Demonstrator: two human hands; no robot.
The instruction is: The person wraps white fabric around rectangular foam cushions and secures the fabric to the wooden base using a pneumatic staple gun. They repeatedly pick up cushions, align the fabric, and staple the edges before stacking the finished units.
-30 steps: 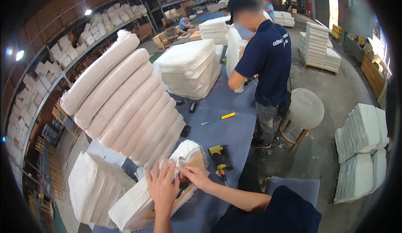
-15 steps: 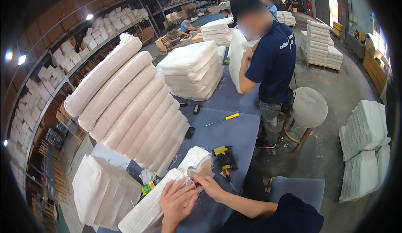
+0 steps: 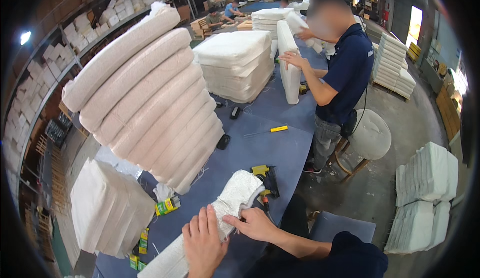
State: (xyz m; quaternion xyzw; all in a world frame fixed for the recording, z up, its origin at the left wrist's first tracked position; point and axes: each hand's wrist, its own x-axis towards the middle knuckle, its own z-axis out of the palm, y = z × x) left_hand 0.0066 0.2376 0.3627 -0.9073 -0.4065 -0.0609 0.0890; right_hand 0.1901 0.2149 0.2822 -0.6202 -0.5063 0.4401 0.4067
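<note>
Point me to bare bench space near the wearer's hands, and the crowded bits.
Free: the blue table between the yellow-handled screwdriver, the leaning stack of long cushions and the yellow stapler. Crowded: the near edge, where the left hand and right hand press the white padded cushion, with small green-yellow boxes alongside.

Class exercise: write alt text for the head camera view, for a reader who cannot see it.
Two bare hands, left hand and right hand, press a white padded cushion on a blue worktable. Cushion stacks stand left; a co-worker handles another cushion beyond.
</note>
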